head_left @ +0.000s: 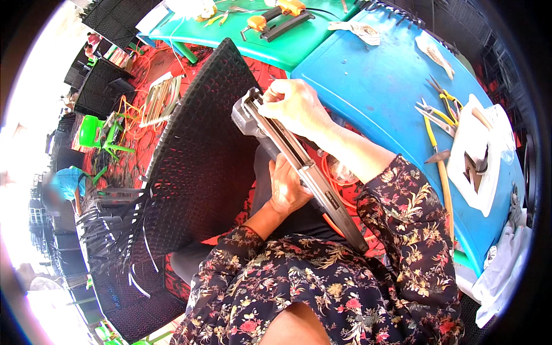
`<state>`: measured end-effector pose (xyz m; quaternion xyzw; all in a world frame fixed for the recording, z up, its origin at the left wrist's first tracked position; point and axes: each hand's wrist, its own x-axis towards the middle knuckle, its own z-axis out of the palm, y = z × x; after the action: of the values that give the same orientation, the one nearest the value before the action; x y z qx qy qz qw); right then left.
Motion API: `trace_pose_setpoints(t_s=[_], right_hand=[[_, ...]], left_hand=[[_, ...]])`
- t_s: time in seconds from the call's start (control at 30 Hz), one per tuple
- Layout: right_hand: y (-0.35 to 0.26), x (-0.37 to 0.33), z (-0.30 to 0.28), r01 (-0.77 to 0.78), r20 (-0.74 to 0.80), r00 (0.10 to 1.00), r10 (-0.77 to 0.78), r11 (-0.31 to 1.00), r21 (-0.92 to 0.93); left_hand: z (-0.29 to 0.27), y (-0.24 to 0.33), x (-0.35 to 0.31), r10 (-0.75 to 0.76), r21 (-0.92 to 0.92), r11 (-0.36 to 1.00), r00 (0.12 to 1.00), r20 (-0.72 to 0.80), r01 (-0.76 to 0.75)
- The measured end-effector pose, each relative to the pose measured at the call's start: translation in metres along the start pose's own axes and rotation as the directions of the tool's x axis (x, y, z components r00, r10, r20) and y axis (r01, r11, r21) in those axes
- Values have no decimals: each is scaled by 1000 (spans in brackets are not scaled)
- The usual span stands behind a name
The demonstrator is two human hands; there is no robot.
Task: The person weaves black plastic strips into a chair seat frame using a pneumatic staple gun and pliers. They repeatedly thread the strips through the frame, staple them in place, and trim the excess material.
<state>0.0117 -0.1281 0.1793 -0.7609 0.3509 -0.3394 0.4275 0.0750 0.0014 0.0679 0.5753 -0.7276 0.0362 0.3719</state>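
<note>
A grey and black pneumatic staple gun lies slantwise over my lap, its magazine channel facing up and drawn open. My left hand is wrapped round the gun's handle from below. At the gun's upper end my right hand is closed, thumb and fingers pinched together at the channel. Whatever sits between those fingertips is hidden. Just left of the gun leans a black woven panel, with loose strips hanging from its lower left edge.
On the green table lies an orange nail gun. The blue table bears pliers, a hammer and a white container of dark metal pieces. Orange hoses cross the red floor. A person in blue is at far left.
</note>
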Motion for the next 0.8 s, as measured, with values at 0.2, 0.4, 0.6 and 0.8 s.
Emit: trace_pose_setpoints(t_s=[0.2, 0.4, 0.6, 0.8], right_hand=[[1, -2, 3, 112, -38, 992, -117, 989, -99], [2, -5, 5, 145, -80, 985, -152, 985, -95], [4, -3, 12, 202, -151, 964, -221, 971, -130], [7, 2, 16, 193, -159, 964, -213, 972, -134]], left_hand=[[-4, 6, 7, -15, -59, 998, 997, -77, 10], [-4, 9, 9, -12, -72, 997, 996, -83, 6], [-2, 7, 8, -32, -92, 995, 997, -77, 25], [-1, 6, 6, -46, -81, 996, 997, -63, 41]])
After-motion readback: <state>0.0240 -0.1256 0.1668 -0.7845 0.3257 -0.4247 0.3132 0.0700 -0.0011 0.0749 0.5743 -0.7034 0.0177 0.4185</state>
